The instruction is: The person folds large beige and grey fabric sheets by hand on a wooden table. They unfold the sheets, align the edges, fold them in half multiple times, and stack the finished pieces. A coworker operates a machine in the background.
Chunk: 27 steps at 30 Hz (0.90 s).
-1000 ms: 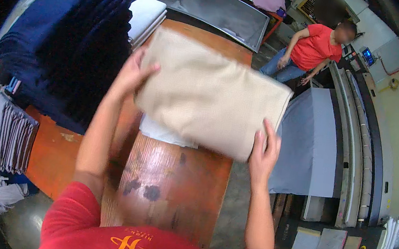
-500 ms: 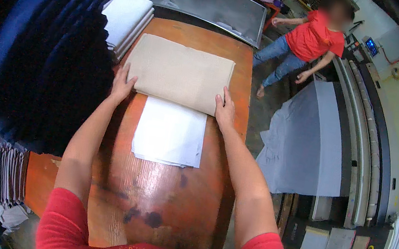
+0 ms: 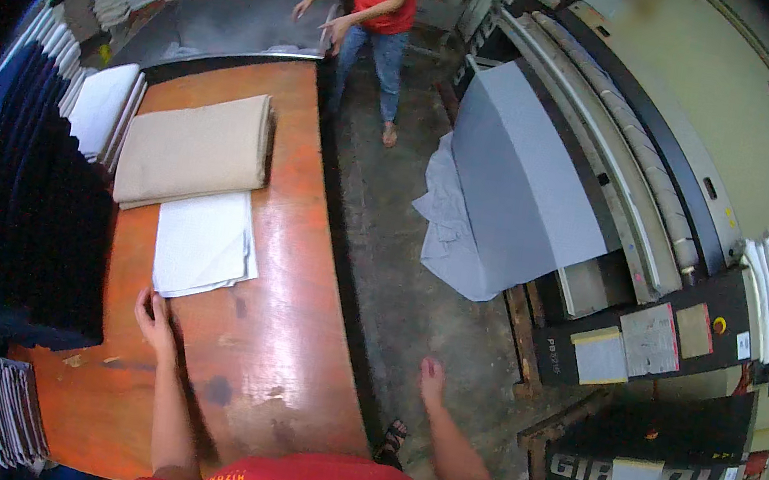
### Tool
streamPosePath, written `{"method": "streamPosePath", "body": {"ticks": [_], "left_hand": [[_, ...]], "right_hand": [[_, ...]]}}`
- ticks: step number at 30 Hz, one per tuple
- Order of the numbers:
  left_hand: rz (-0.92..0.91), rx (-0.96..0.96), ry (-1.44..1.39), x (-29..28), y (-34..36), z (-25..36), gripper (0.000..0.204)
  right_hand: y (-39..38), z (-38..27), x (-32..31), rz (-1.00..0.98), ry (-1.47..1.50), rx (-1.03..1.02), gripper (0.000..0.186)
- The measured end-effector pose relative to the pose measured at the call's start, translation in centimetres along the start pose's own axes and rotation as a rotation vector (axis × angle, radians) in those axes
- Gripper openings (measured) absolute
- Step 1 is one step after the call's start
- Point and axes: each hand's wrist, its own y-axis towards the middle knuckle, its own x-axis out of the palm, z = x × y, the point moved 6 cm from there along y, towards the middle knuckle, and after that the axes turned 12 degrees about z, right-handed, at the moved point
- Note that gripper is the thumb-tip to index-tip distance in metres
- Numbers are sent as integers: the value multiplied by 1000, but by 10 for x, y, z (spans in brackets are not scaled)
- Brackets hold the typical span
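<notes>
A folded beige cloth lies on the orange wooden table, with neither hand on it. A thin pile of white sheets, paper or cloth, sticks out beside its near edge. My left hand is just below the near left corner of those sheets, its thumb and fingers apart and nothing held. Off the table's right side, my right hand hangs over the floor, touching nothing that shows. Its fingers are too small and blurred to make out.
Tall stacks of dark blue folded cloth and a white folded stack line the table's left. A grey metal bin and a person in red are beyond. At right, a long roller machine carries hanging grey fabric.
Both hands have let go of the beige cloth and drawn back toward me, the right one off the table. My view has turned right. The other person's arms have come forward.
</notes>
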Motion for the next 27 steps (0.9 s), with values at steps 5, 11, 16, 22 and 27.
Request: {"method": "streamPosePath", "body": {"ticks": [5,11,16,22,27], "left_hand": [[-108,434,387,3,-135,111,28],[-406,496,626,73,-329,188,35],[-446,477,823,148,-369,207,45],[-385,430,965,166,-365,202,50],[-332,455,968,167,-366,198,53]], "right_hand": [[-60,284,-165,-679,-404,557,29],[-62,320,-268,-604,-185,617,26],[38,278,-305,-268,154,531,17],[121,286,-318,-120,427,732,7],[126,326,-274,-477,643,918,10]]}}
